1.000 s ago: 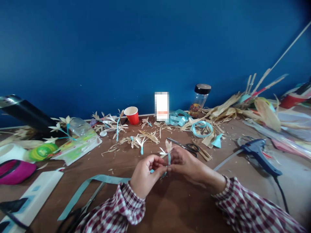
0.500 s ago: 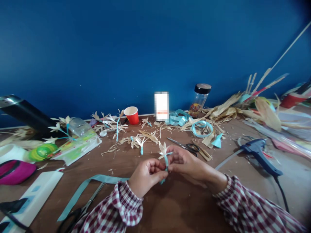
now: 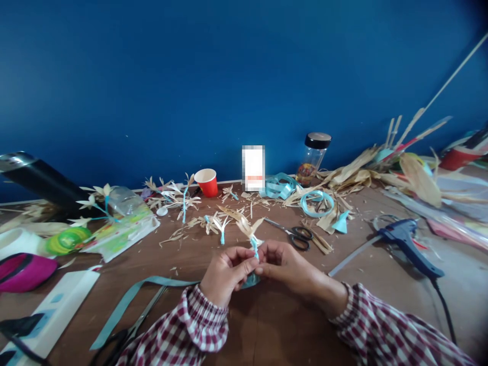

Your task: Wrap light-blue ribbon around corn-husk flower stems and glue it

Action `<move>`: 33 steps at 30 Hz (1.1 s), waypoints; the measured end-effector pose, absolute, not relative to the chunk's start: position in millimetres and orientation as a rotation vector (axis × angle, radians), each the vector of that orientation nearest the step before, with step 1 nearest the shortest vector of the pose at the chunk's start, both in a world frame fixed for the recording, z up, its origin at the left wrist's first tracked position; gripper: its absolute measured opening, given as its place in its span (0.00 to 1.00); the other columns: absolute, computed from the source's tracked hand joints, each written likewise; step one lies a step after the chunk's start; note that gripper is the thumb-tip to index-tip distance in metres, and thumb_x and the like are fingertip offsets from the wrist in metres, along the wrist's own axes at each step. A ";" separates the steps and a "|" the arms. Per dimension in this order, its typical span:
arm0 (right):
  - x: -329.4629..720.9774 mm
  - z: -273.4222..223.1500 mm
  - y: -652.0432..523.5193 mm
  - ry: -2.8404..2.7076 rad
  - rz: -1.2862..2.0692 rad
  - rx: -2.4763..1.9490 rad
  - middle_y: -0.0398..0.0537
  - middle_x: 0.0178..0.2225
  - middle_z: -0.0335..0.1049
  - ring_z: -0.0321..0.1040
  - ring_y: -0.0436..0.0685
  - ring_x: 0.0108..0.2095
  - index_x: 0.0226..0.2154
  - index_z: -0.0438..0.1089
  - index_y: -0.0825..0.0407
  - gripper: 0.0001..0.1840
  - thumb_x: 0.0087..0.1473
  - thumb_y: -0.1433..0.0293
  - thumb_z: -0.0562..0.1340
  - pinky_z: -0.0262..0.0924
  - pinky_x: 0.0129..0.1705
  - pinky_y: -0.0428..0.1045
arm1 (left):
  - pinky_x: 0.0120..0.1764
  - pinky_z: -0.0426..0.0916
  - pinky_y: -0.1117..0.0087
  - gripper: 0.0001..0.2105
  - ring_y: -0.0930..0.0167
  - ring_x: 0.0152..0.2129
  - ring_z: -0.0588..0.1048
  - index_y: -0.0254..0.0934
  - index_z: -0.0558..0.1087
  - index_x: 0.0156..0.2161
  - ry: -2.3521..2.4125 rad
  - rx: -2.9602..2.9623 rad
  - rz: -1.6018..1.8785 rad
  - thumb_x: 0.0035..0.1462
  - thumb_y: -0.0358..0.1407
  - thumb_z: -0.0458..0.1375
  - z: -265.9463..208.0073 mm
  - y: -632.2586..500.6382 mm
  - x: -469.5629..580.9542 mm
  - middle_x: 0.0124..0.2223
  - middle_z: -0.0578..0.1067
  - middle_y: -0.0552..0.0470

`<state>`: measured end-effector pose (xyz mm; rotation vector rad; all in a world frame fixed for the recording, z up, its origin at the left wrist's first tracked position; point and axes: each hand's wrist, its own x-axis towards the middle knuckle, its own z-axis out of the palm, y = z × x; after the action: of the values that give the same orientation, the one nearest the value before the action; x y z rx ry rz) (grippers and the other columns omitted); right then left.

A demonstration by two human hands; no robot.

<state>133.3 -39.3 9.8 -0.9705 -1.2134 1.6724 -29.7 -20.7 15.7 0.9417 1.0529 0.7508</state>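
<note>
Between my hands stands a corn-husk flower (image 3: 249, 230) with pale petals and a stem wrapped in light blue ribbon. My left hand (image 3: 227, 269) pinches the stem from the left with thumb and forefinger. My right hand (image 3: 287, 264) is closed at the same stem from the right, fingertips nearly meeting the left ones. A light blue ribbon (image 3: 131, 295) lies to the left and runs under my left wrist; a loop of ribbon shows below the fingertips. Scissors (image 3: 147, 310) rest partly under my left sleeve. A small husk flower (image 3: 221, 229) stands just behind my hands.
Another pair of scissors (image 3: 301, 237) lies beyond my right hand. A blue glue gun (image 3: 412, 244) with its cable is at the right. A power strip (image 3: 64, 305) lies at the left. Behind are a red paper cup (image 3: 208, 184), ribbon coils (image 3: 281, 186), a jar (image 3: 314, 155) and husk scraps.
The flower has turned in my fingers, so its petals now lean away. Both hands have shifted slightly, the right one moving left and down to the stem.
</note>
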 end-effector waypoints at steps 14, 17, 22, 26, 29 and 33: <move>139.5 16.0 -42.0 -1.108 1.850 -0.916 0.39 0.27 0.64 0.62 0.45 0.23 0.34 0.63 0.53 0.16 0.45 0.64 0.67 0.59 0.26 0.43 | 0.12 0.47 0.80 0.19 0.84 0.10 0.54 0.34 0.72 0.39 0.967 1.082 0.662 0.42 0.41 0.64 21.2 -17.2 -33.8 0.19 0.65 0.60; 138.8 15.7 -42.8 -1.080 1.829 -0.957 0.38 0.26 0.63 0.63 0.46 0.21 0.34 0.62 0.52 0.15 0.46 0.62 0.65 0.60 0.22 0.42 | 0.12 0.47 0.79 0.20 0.83 0.10 0.54 0.34 0.70 0.39 1.005 1.046 0.645 0.40 0.41 0.65 20.3 -17.6 -33.3 0.20 0.65 0.61; 136.5 11.4 -42.3 -1.180 1.727 -1.054 0.39 0.24 0.63 0.60 0.45 0.19 0.34 0.61 0.53 0.15 0.49 0.60 0.63 0.54 0.17 0.40 | 0.14 0.47 0.79 0.18 0.82 0.11 0.54 0.34 0.71 0.38 1.039 1.059 0.660 0.43 0.44 0.63 17.7 -16.6 -35.1 0.17 0.62 0.62; 133.7 10.9 -40.7 -1.279 1.656 -1.090 0.39 0.22 0.63 0.56 0.43 0.18 0.31 0.64 0.55 0.15 0.48 0.61 0.64 0.49 0.17 0.39 | 0.16 0.51 0.79 0.19 0.81 0.16 0.59 0.36 0.71 0.43 1.027 1.132 0.686 0.45 0.42 0.62 17.2 -17.7 -36.3 0.28 0.70 0.55; 131.3 13.1 -40.8 -1.253 1.574 -1.088 0.40 0.23 0.64 0.57 0.44 0.20 0.31 0.65 0.55 0.15 0.47 0.60 0.64 0.50 0.18 0.40 | 0.18 0.56 0.80 0.22 0.79 0.20 0.62 0.37 0.68 0.48 1.018 1.122 0.703 0.46 0.40 0.62 17.8 -19.2 -34.6 0.31 0.70 0.55; 128.7 14.2 -41.9 -1.241 1.547 -1.135 0.38 0.21 0.61 0.53 0.43 0.16 0.32 0.64 0.55 0.16 0.49 0.59 0.62 0.48 0.15 0.40 | 0.18 0.58 0.81 0.24 0.79 0.20 0.64 0.37 0.66 0.48 1.025 1.002 0.728 0.43 0.37 0.64 18.6 -21.2 -30.4 0.28 0.68 0.57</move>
<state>128.7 -41.9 14.2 -1.1347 -1.2408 1.5473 -30.4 -21.2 18.6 1.0021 1.0245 0.7281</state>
